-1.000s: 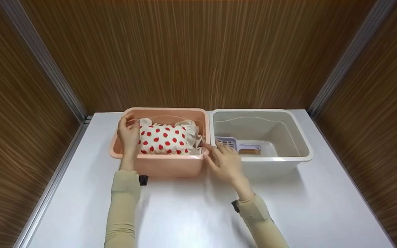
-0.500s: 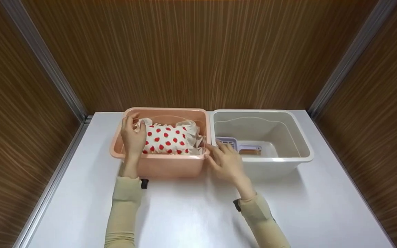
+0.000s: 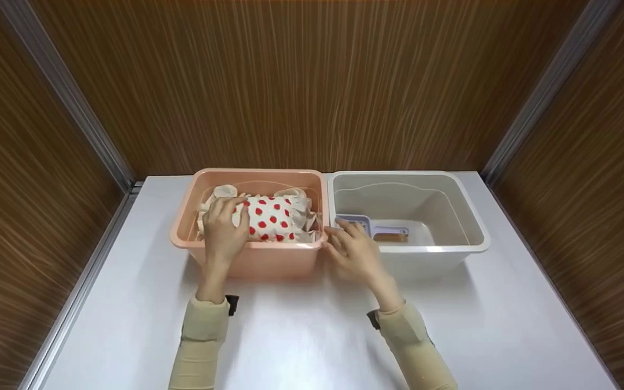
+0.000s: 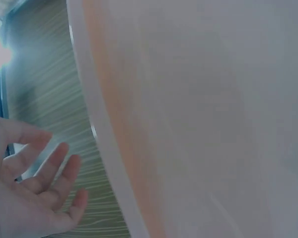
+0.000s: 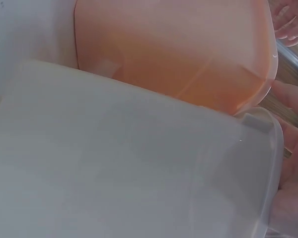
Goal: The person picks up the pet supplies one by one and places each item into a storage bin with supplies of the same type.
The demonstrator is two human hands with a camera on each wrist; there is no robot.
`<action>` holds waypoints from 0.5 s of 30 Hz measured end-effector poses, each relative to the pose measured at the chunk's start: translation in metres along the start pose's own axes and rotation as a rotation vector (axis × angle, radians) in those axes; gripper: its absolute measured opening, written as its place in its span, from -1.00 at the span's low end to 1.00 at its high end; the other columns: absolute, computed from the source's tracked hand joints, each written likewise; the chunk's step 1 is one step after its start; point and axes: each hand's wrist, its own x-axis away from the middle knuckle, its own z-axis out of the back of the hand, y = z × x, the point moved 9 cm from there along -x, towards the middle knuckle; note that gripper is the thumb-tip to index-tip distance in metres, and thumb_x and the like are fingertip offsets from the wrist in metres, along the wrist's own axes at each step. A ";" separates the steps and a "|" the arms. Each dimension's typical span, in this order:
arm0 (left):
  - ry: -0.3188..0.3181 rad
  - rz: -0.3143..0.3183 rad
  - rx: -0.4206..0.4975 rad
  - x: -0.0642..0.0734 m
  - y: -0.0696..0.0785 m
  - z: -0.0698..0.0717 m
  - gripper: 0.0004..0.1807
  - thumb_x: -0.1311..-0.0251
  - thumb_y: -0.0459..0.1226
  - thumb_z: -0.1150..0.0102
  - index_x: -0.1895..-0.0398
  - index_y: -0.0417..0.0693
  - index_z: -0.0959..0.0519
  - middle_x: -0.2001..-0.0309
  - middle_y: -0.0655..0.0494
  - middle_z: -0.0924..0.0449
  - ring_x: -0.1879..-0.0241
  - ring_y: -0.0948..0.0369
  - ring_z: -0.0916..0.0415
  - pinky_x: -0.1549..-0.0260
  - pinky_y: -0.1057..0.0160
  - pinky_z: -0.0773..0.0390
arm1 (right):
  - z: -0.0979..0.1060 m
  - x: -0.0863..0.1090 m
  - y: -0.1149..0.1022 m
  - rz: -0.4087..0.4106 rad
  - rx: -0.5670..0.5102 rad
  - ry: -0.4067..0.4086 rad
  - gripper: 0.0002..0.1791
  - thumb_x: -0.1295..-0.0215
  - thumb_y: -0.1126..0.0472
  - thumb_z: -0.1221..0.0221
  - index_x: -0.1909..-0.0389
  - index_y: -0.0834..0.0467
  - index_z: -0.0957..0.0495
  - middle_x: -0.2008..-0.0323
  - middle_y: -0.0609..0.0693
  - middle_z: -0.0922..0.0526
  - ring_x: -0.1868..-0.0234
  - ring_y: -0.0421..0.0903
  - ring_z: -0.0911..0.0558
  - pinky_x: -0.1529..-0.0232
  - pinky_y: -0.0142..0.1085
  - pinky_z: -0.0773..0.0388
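In the head view, my left hand (image 3: 226,230) is over the near left part of a white cloth bundle (image 3: 268,219) with red strawberry print and ruffled ends. The bundle fills most of the peach bin (image 3: 258,261). Loosely bent fingers of the left hand (image 4: 35,183) show beside the bin's rim in the left wrist view, nothing between them. My right hand (image 3: 356,252) is where the two bins meet, its fingers reaching over the white bin's (image 3: 426,264) rim. In the right wrist view, a fingertip (image 5: 283,91) touches the peach bin's rim corner.
Inside the white bin lie a lilac slotted scoop (image 3: 390,231) and a brownish item (image 3: 390,238) beneath its handle. Both bins stand side by side on a white table (image 3: 290,336). Wood-grain panels (image 3: 312,86) rise behind and at both sides.
My left hand has moved right and toward me, from the peach bin's left side to over the strawberry-print bundle, uncovering its left ruffle. My right hand has stayed nearly still.
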 end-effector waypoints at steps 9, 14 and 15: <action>-0.132 -0.032 -0.093 0.022 0.020 -0.013 -0.84 -0.15 -0.35 -0.26 0.22 -0.21 -0.67 0.24 -0.12 -0.61 0.13 -0.11 -0.52 -0.14 -0.44 -0.17 | 0.005 0.002 -0.005 0.119 -0.085 0.075 -0.67 -0.23 0.17 -0.29 0.00 0.19 -0.64 -0.11 0.24 -0.59 -0.05 0.21 -0.56 -0.03 0.05 -0.57; -0.155 -0.037 -0.117 0.028 0.023 -0.019 -0.84 -0.14 -0.34 -0.26 0.22 -0.20 -0.68 0.23 -0.11 -0.61 0.11 -0.10 -0.53 -0.18 -0.52 -0.04 | 0.015 0.006 -0.014 0.256 -0.125 0.180 -0.69 -0.11 0.32 -0.36 0.09 0.25 -0.65 0.00 0.25 -0.64 0.04 0.16 -0.59 0.02 0.00 -0.61; -0.163 -0.035 -0.116 0.030 0.024 -0.020 -0.84 -0.15 -0.33 -0.26 0.22 -0.20 -0.68 0.22 -0.11 -0.61 0.10 -0.10 -0.52 -0.18 -0.52 -0.02 | 0.016 0.007 -0.015 0.278 -0.123 0.194 -0.70 -0.10 0.34 -0.36 0.10 0.26 -0.65 0.02 0.25 -0.65 0.06 0.15 -0.60 0.03 -0.02 -0.61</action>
